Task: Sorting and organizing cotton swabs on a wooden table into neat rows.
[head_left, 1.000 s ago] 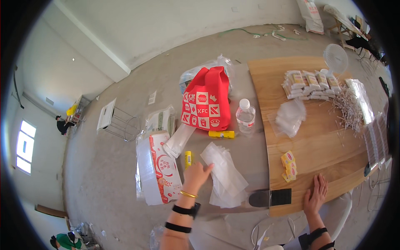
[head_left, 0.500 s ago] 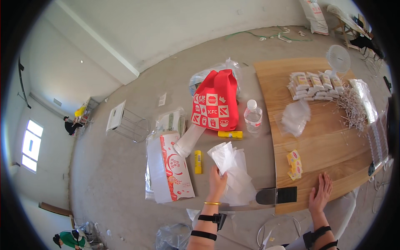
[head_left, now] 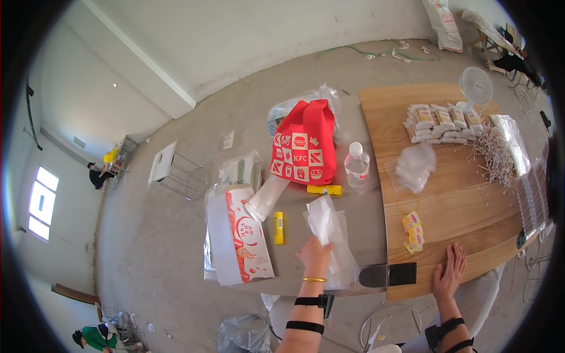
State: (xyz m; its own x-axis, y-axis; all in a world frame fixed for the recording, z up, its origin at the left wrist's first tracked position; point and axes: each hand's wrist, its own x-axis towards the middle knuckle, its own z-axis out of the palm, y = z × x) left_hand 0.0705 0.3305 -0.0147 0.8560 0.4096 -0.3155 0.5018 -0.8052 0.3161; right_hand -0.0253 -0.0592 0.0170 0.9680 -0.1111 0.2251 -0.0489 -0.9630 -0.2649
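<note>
My left hand [head_left: 315, 254], with a gold bangle at its wrist, is closed at the left edge of a loose stack of thin translucent plastic bags [head_left: 341, 259]. Its fingertips are partly hidden; the upper bags stick up past the knuckles. On the wooden board's near edge, my right hand [head_left: 451, 272] lies flat, fingers stretched out and nothing in it. Just beyond it are several small yellow-and-white labels [head_left: 414, 230]. Left of the bags lies a yellow glue stick [head_left: 279, 228]; another yellow stick [head_left: 324, 190] rests in front of a red bag [head_left: 303, 141].
A water bottle [head_left: 356, 165] stands beside the red bag. A red-and-white carton [head_left: 246, 235] lies at left. On the wooden board [head_left: 465, 206] are packed swab packets [head_left: 442, 122], loose cotton swabs [head_left: 495, 154], clear bags [head_left: 415, 167] and a white fan [head_left: 475, 86]. A black strap [head_left: 388, 275] crosses the board's edge.
My left hand has shifted slightly right and up over the plastic bags, its fingers more curled. The fanned upper bags are gathered closer together. My right hand stays flat.
</note>
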